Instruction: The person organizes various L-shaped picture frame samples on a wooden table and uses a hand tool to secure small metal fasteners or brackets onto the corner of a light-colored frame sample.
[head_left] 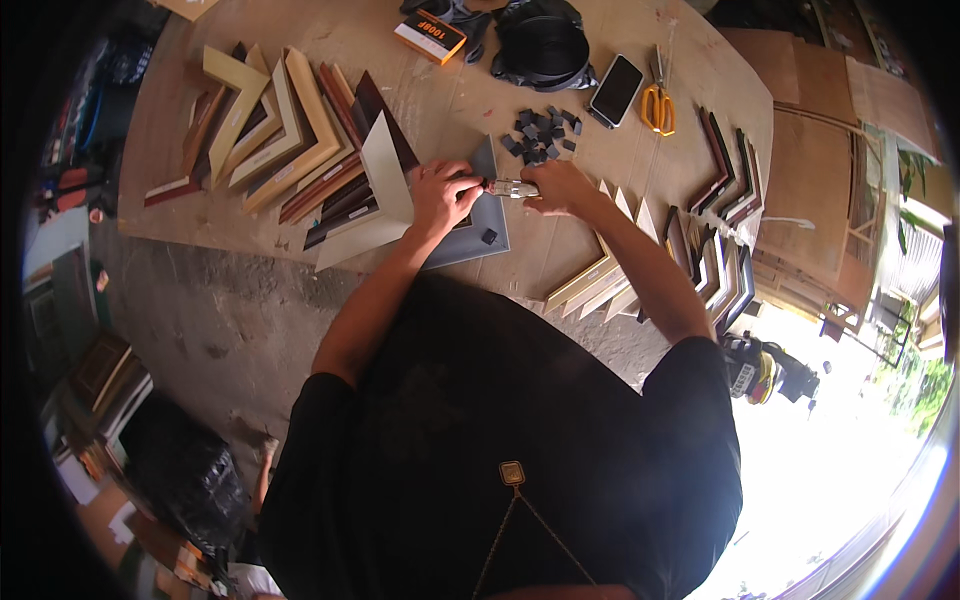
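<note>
My right hand [558,188] is closed around a silver pliers-like tool [512,188], its tip pointing left. My left hand [445,195] has its fingers bent and pressed together at that tip, over a grey L-shaped frame corner sample [485,157]. Whether the fingers grip the sample or a small part at the tip is hidden. A small black square piece [489,237] rests on the sample's near arm. Just beyond my hands lies a loose pile of small dark square pieces [540,133].
Frame corner samples [300,130] are stacked on the left of the table [600,25], with more [730,170] on the right. At the back are an orange-and-black box [430,37], a black coil in plastic [543,45], a phone [616,90] and orange-handled scissors [658,105].
</note>
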